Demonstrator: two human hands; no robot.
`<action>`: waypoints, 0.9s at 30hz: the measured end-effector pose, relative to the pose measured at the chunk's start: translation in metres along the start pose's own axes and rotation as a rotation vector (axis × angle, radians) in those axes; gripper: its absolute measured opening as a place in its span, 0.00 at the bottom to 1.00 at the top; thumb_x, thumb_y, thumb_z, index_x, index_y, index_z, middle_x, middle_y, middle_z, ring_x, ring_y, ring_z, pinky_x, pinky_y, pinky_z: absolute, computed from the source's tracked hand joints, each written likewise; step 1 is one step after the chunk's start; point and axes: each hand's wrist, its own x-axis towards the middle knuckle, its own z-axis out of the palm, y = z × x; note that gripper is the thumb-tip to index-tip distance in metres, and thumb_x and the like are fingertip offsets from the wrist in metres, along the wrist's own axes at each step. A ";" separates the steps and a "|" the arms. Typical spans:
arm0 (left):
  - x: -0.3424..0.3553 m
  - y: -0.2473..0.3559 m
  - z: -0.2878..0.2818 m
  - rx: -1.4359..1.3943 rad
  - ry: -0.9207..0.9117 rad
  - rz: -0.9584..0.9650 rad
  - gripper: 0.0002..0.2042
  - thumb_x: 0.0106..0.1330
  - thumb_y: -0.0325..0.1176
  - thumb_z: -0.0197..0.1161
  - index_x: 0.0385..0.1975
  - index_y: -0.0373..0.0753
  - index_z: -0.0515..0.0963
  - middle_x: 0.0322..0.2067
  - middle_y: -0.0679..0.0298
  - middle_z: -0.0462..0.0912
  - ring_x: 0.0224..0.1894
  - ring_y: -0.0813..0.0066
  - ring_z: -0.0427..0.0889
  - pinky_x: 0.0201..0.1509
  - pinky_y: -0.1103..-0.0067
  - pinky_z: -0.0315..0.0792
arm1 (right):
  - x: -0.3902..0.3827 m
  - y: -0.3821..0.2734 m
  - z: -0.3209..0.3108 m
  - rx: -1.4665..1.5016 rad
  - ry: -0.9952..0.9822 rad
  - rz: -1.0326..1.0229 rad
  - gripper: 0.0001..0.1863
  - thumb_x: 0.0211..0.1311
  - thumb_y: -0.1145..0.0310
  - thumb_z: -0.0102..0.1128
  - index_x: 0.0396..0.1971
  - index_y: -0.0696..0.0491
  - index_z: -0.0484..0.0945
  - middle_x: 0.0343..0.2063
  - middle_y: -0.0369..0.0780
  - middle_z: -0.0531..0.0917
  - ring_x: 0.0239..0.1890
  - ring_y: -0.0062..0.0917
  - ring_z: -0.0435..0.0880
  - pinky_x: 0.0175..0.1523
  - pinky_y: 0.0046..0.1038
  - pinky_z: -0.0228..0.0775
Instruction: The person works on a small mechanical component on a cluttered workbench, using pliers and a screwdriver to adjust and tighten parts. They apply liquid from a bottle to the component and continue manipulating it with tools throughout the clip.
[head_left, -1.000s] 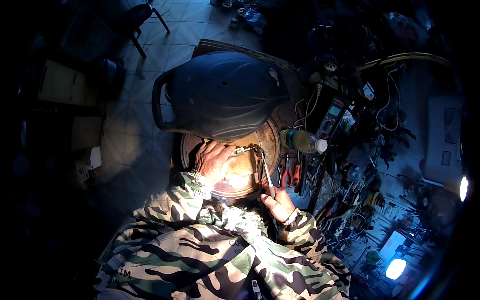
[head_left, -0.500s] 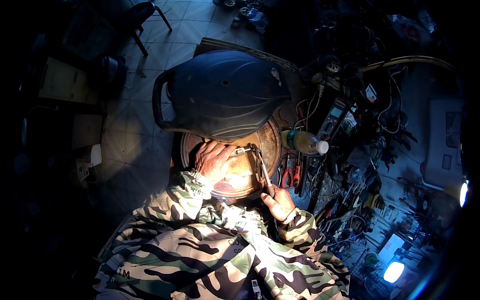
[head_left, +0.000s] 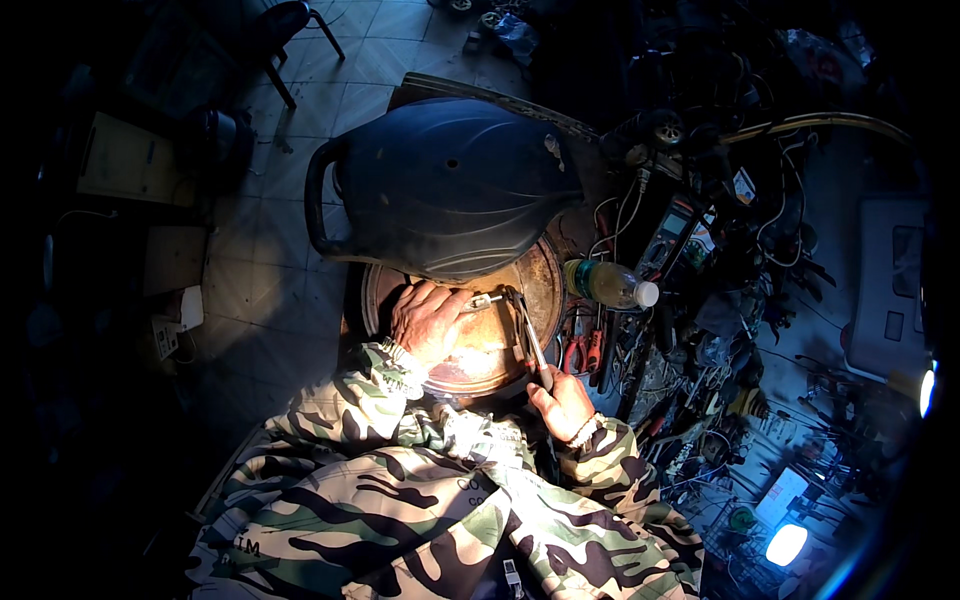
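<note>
My left hand [head_left: 428, 322] lies palm down over a round, rusty metal drum top [head_left: 545, 270], its fingers closed on a small silvery metal piece [head_left: 484, 301] that pokes out to the right. My right hand [head_left: 563, 405] is wrapped round the lower end of a long slim tool with a metal shaft [head_left: 533, 340]. The tool slants up and leftward, its dark far end close to the tip of the silvery piece. Whether the two touch I cannot tell, nor the tool's exact kind. A bright spot of light falls beside my left hand.
A large dark plastic shell [head_left: 440, 190] with a side handle covers the drum's far side. At right are a plastic bottle [head_left: 612, 284] lying on its side, red-handled pliers [head_left: 575, 352], a multimeter [head_left: 672, 228], and cluttered tools and wires. A chair [head_left: 283, 40] stands far left.
My right hand has shifted slightly to the right and down, and the tool with it now stands a little further right. My left hand stays where it was.
</note>
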 end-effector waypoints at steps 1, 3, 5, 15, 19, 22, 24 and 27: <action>0.000 -0.001 0.000 0.001 0.006 0.003 0.17 0.59 0.38 0.71 0.48 0.41 0.84 0.38 0.64 0.85 0.45 0.61 0.81 0.51 0.64 0.73 | 0.001 -0.002 -0.001 0.007 -0.019 0.014 0.21 0.62 0.63 0.58 0.49 0.62 0.78 0.29 0.57 0.82 0.38 0.55 0.85 0.44 0.43 0.75; -0.001 -0.001 0.000 -0.005 0.011 0.000 0.17 0.58 0.38 0.71 0.48 0.41 0.84 0.38 0.64 0.85 0.45 0.61 0.81 0.51 0.64 0.73 | 0.001 -0.004 -0.003 0.018 -0.056 0.044 0.20 0.61 0.65 0.57 0.48 0.64 0.78 0.28 0.57 0.82 0.38 0.54 0.85 0.44 0.43 0.75; -0.002 -0.002 0.001 -0.011 0.016 -0.005 0.18 0.58 0.38 0.71 0.48 0.41 0.84 0.38 0.63 0.85 0.45 0.61 0.81 0.51 0.64 0.73 | 0.004 -0.011 -0.010 0.002 -0.074 0.081 0.17 0.62 0.67 0.57 0.43 0.65 0.78 0.24 0.54 0.82 0.34 0.50 0.86 0.42 0.42 0.75; -0.003 -0.002 0.004 -0.057 0.049 0.016 0.19 0.54 0.32 0.71 0.48 0.38 0.83 0.34 0.61 0.82 0.43 0.58 0.80 0.48 0.63 0.71 | 0.024 -0.047 -0.057 0.257 -0.300 0.298 0.15 0.62 0.66 0.56 0.24 0.65 0.76 0.17 0.44 0.79 0.16 0.31 0.81 0.23 0.33 0.73; -0.003 0.001 0.001 -0.067 0.046 -0.007 0.20 0.52 0.30 0.72 0.48 0.37 0.83 0.33 0.60 0.81 0.42 0.58 0.80 0.48 0.62 0.72 | 0.030 -0.084 -0.071 0.151 -0.372 0.409 0.14 0.63 0.68 0.57 0.26 0.65 0.77 0.19 0.46 0.81 0.19 0.34 0.82 0.24 0.36 0.75; -0.004 -0.004 0.005 -0.064 0.039 0.013 0.18 0.59 0.36 0.68 0.49 0.40 0.83 0.35 0.63 0.82 0.42 0.61 0.79 0.47 0.64 0.69 | 0.024 -0.065 -0.061 0.193 -0.308 0.366 0.17 0.61 0.66 0.56 0.23 0.68 0.76 0.17 0.46 0.80 0.17 0.32 0.82 0.21 0.33 0.74; -0.006 -0.005 0.007 -0.044 0.045 0.014 0.18 0.58 0.35 0.68 0.49 0.40 0.83 0.36 0.64 0.83 0.43 0.61 0.78 0.47 0.64 0.69 | 0.016 -0.043 -0.051 0.159 -0.256 0.279 0.18 0.61 0.63 0.58 0.24 0.66 0.77 0.18 0.44 0.82 0.19 0.30 0.83 0.24 0.32 0.74; -0.005 -0.005 0.006 -0.044 0.037 0.013 0.19 0.58 0.35 0.69 0.50 0.41 0.83 0.37 0.64 0.83 0.43 0.61 0.79 0.48 0.64 0.69 | 0.010 -0.034 -0.044 0.099 -0.206 0.138 0.18 0.62 0.60 0.58 0.25 0.63 0.79 0.18 0.42 0.83 0.21 0.30 0.85 0.29 0.34 0.75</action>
